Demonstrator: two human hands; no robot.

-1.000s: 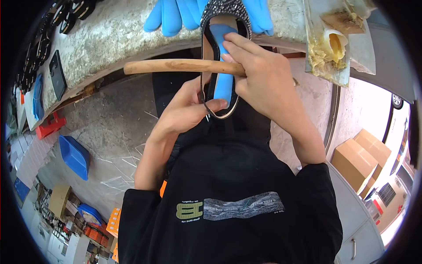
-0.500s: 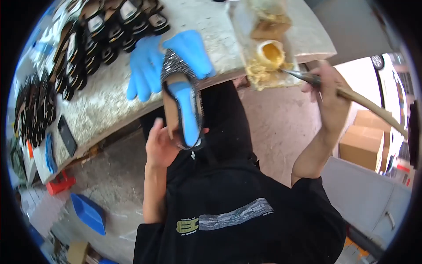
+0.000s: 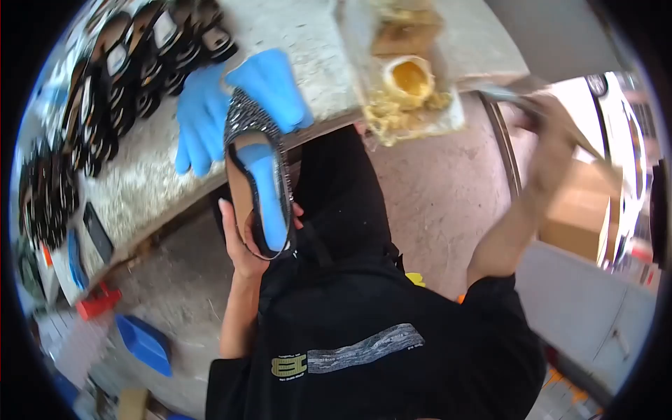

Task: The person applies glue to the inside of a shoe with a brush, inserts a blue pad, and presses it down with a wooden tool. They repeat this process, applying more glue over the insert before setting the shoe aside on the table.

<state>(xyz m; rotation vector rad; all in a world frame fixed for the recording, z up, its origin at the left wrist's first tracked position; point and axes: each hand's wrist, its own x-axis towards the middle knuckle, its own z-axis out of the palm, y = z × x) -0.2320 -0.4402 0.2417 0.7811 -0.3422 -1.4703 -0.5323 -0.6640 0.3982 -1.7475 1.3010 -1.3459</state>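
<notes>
My left hand (image 3: 241, 248) grips a slip-on shoe (image 3: 250, 119) by its heel end. Its upper glitters dark silver, and a blue strip (image 3: 270, 199) lies along its inside. Behind the toe, a pair of light blue gloves (image 3: 271, 84) rests on the table. My right hand (image 3: 554, 143), smeared by motion, is closed around a brush (image 3: 509, 96) with a long wooden handle, off to the right of the table edge. Left of the brush, a white round pot (image 3: 409, 78) holds yellow paste inside a paste-crusted tray (image 3: 448, 122).
Rows of dark shoes (image 3: 147, 66) fill the left of the worn table (image 3: 150, 178). A phone (image 3: 98, 231) lies near its edge. Below are a red object (image 3: 99, 302) and a blue dustpan (image 3: 143, 343). Cardboard boxes (image 3: 577, 217) and a grey cabinet (image 3: 581, 301) stand right.
My right hand has drawn the brush away from the paste pot to the right. My left hand still holds the shoe, its fingers now further around the heel. The whole view has shifted slightly.
</notes>
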